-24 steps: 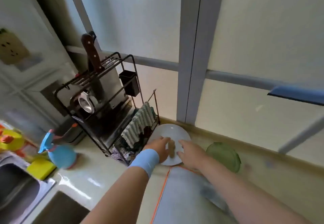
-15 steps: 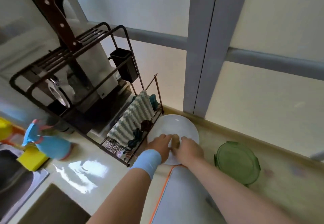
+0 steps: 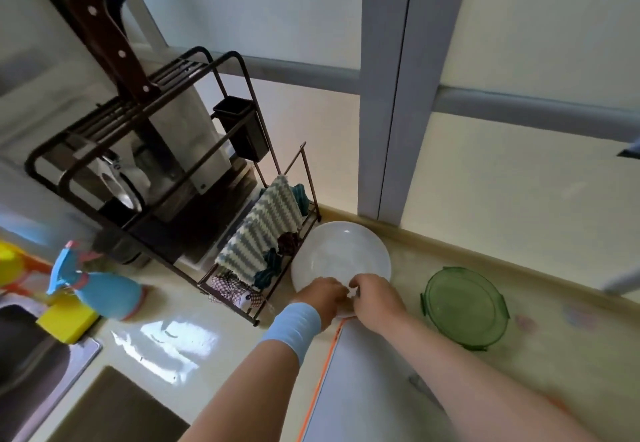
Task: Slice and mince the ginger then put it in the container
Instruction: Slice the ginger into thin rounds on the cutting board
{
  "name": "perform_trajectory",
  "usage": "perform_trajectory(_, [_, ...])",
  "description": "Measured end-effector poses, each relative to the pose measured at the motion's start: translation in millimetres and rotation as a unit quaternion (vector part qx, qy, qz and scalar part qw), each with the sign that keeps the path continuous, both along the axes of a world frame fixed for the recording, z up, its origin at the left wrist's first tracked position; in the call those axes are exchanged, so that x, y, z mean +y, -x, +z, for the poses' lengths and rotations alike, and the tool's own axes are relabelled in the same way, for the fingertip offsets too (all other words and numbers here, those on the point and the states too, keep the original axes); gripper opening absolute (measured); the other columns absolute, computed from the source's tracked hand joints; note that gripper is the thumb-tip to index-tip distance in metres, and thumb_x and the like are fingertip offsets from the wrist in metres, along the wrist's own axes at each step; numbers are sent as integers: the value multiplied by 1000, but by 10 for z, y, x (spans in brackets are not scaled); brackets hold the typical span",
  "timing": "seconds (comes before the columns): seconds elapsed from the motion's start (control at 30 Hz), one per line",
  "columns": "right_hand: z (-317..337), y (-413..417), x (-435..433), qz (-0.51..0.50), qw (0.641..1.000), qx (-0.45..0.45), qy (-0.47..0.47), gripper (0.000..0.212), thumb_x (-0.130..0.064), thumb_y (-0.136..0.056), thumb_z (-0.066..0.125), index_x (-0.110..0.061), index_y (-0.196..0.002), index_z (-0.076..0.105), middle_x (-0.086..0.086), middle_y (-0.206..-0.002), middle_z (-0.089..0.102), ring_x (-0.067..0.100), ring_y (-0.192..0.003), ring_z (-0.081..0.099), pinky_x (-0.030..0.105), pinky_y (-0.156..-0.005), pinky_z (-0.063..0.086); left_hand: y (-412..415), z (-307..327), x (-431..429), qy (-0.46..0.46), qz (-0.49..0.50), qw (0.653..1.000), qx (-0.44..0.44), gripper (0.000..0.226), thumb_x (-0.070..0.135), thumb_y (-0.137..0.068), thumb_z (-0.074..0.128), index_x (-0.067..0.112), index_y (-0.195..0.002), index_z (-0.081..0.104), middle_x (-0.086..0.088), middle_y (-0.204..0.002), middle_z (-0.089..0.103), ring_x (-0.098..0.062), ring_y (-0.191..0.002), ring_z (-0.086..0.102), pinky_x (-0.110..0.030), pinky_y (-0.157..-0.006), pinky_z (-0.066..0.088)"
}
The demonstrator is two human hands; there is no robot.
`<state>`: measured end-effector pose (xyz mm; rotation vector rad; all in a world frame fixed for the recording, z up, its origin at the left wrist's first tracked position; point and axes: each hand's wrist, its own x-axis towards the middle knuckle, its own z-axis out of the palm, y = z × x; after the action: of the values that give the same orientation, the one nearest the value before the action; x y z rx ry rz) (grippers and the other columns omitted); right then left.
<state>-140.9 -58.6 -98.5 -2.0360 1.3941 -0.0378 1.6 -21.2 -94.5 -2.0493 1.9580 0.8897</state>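
desk (image 3: pixel 180 341): glossy, smooth | plate (image 3: pixel 341 251): glossy white | rack (image 3: pixel 221 151): dark metal | container (image 3: pixel 464 306): translucent green plastic | cloth (image 3: pixel 259 234): striped, ribbed

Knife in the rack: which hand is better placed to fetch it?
Left, probably: the left hand sits on the rack side of the plate, nearer the knife; the right hand must cross it.

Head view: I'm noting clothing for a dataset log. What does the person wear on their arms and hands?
The left hand and right hand are bare, with no gloves. A wide light-blue band wraps the left wrist. No sleeve shows on the left arm or the right arm. The blur hides any rings.
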Motion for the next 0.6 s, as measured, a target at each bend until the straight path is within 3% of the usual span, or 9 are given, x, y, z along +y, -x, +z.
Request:
perform_trajectory(0.1, [-76, -9, 48, 37, 999, -5, 4, 37, -25, -93, 54, -18, -130, 58, 5, -123, 55, 27, -115, 55, 34, -95, 48, -28, -66, -2, 18, -10, 1000, -23, 50, 5, -87, 58, 22, -134, 53, -5, -126, 51, -26, -120, 48, -36, -98, 46])
perform_trajectory(0.2, [-166, -34, 86, 83, 995, 28, 57, 20, -28, -89, 58, -21, -104, 70, 6, -100, 60, 29, -98, 57, 37, -81, 49, -90, -131, 26, 38, -6, 999, -30, 53, 0, -84, 56, 21, -133, 54, -6, -126, 47, -25, -121, 43, -35, -101, 43])
perform_trajectory(0.27, [-197, -56, 108, 74, 994, 18, 73, 18, -24, -87, 58, -22, -98, 72, 6, -94, 62, 28, -92, 57, 36, -78, 49, -134, -130, 40, 41, 1, 999, -29, 48, 1, -86, 54, 23, -129, 57, -5, -124, 48, -25, -120, 42, -35, -98, 44])
perform_trajectory(0.37, [-157, -43, 131, 46, 997, -42, 47, 16, -20, -84, 61, -23, -95, 73, 0, -90, 58, 23, -86, 57, 36, -77, 50, -148, 24, 47, 35, 29, 999, -17, 30, 23, -94, 55, 27, -123, 60, -3, -119, 50, -26, -117, 46, -35, -91, 44])
perform_trajectory(0.43, [-85, 29, 182, 35, 997, -73, 21, 13, -20, -84, 64, -23, -94, 73, -3, -88, 54, 19, -83, 56, 31, -75, 47, -99, 167, 123, 10, 49, 999, 20, 32, 38, -95, 54, 21, -121, 63, -5, -118, 51, -27, -113, 50, -34, -93, 44])
perform_trajectory(0.5, [-14, 146, 292, 28, 996, -82, 2, 17, -21, -83, 67, -23, -98, 73, -4, -91, 57, 16, -84, 57, 23, -72, 41, -20, 248, 317, 12, 75, 995, 71, 33, 41, -93, 57, 19, -116, 65, -4, -113, 56, -25, -107, 56, -32, -94, 45])
perform_trajectory(0.6, [15, 378, 591, -6, 996, -74, -40, 27, -21, -75, 76, -21, -101, 71, -8, -87, 62, 10, -81, 59, 19, -69, 43, 128, 231, 708, 6, 122, 985, 125, 27, 47, -87, 62, 25, -103, 64, 4, -97, 57, -18, -84, 53, -27, -77, 45])
